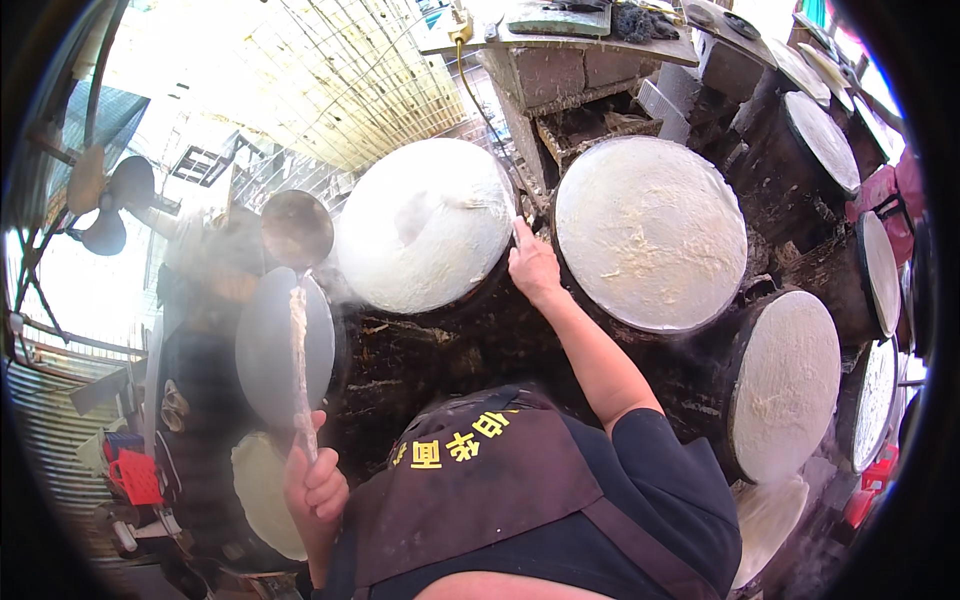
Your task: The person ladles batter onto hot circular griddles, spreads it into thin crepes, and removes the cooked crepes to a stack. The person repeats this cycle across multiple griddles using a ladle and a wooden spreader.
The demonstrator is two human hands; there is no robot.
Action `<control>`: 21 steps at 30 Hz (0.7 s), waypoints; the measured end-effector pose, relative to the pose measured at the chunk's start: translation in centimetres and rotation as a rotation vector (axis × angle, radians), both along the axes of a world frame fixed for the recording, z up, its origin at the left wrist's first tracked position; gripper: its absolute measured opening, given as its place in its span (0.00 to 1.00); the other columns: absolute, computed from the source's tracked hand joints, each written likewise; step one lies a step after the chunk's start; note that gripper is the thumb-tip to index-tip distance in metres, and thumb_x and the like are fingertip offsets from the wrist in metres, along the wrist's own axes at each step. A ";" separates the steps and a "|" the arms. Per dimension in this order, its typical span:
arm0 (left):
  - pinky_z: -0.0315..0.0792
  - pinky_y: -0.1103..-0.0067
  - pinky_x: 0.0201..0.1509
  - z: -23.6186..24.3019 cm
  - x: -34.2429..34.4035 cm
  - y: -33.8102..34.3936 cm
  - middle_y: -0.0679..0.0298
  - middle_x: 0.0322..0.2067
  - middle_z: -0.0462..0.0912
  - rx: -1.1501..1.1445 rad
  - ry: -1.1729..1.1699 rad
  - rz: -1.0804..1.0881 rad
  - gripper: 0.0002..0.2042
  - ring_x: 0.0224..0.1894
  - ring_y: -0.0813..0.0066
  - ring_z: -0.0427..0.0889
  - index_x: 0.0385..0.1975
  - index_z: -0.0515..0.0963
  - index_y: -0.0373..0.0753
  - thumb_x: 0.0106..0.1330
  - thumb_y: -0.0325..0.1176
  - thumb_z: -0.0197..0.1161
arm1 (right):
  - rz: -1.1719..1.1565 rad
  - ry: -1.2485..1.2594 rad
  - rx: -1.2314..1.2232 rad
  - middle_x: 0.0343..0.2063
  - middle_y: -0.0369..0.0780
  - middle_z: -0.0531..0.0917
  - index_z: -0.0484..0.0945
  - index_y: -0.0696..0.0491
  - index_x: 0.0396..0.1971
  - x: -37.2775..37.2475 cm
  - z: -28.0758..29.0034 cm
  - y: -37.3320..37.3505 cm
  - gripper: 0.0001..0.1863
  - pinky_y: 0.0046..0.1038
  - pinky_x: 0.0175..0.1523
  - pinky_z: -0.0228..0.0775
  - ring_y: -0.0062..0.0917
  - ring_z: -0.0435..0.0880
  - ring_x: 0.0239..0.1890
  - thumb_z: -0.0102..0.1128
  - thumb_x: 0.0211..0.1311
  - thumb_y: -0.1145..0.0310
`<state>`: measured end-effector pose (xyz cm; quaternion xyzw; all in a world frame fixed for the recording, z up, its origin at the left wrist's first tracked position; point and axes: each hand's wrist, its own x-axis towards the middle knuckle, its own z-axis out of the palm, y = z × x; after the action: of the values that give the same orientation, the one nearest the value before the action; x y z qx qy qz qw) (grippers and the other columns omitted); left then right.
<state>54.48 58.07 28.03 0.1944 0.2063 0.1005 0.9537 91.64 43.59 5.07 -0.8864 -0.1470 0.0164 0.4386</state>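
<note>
My left hand grips the lower end of a long flat stick coated in pale batter. The stick stands upright in front of a bare grey round griddle. Ahead of me lies a round griddle covered with a white layer of batter or dough. My right hand is at that griddle's right rim, its fingers closed around something too small to make out. To the right is another round griddle, covered with a cream-coloured, uneven layer. Steam drifts over the left side.
More coated griddles, one nearby, line the right side. A pale sheet lies at the lower left, near a red basket. A round metal pan stands beyond the bare griddle. A cable hangs from the far shelf.
</note>
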 end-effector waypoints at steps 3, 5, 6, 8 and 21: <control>0.56 0.88 0.08 0.5 0.4 -0.7 0.70 0.18 0.59 -0.039 0.022 0.057 0.23 0.10 0.88 0.54 0.69 0.50 0.40 0.77 0.37 0.38 | 0.201 0.187 -0.181 0.33 0.56 0.81 0.65 0.47 0.62 -2.7 2.7 2.6 0.30 0.47 0.45 0.74 0.51 0.81 0.36 0.53 0.57 0.71; 0.55 0.88 0.07 0.4 0.6 -0.4 0.70 0.18 0.59 -0.050 0.017 0.027 0.23 0.10 0.88 0.54 0.69 0.50 0.41 0.77 0.37 0.37 | 0.279 0.148 -0.120 0.33 0.56 0.81 0.66 0.47 0.60 -3.2 1.9 3.6 0.27 0.46 0.46 0.74 0.53 0.81 0.37 0.54 0.57 0.69; 0.55 0.88 0.07 0.4 0.4 -0.5 0.70 0.18 0.59 -0.042 0.018 0.031 0.22 0.10 0.88 0.54 0.69 0.50 0.40 0.77 0.36 0.37 | 0.322 0.114 -0.096 0.34 0.55 0.81 0.67 0.47 0.60 -3.0 1.9 3.9 0.27 0.45 0.47 0.74 0.52 0.81 0.38 0.54 0.57 0.68; 0.55 0.88 0.07 0.5 -0.1 -0.7 0.70 0.18 0.59 -0.026 0.021 0.041 0.22 0.10 0.88 0.54 0.69 0.50 0.40 0.77 0.36 0.37 | 0.316 0.125 -0.043 0.35 0.55 0.81 0.68 0.48 0.59 -1.7 2.1 2.8 0.26 0.44 0.47 0.73 0.52 0.81 0.39 0.55 0.57 0.68; 0.56 0.89 0.10 0.4 -1.2 -1.4 0.72 0.19 0.59 -0.015 -0.005 0.048 0.23 0.12 0.90 0.54 0.68 0.50 0.38 0.77 0.39 0.39 | 0.376 0.049 -0.021 0.33 0.54 0.82 0.71 0.45 0.57 0.0 0.2 4.3 0.24 0.44 0.46 0.74 0.49 0.82 0.38 0.53 0.58 0.68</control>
<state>53.24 56.72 28.43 0.1821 0.2094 0.1223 0.9529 91.62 47.85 5.25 -0.8472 -0.2990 0.1209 0.4221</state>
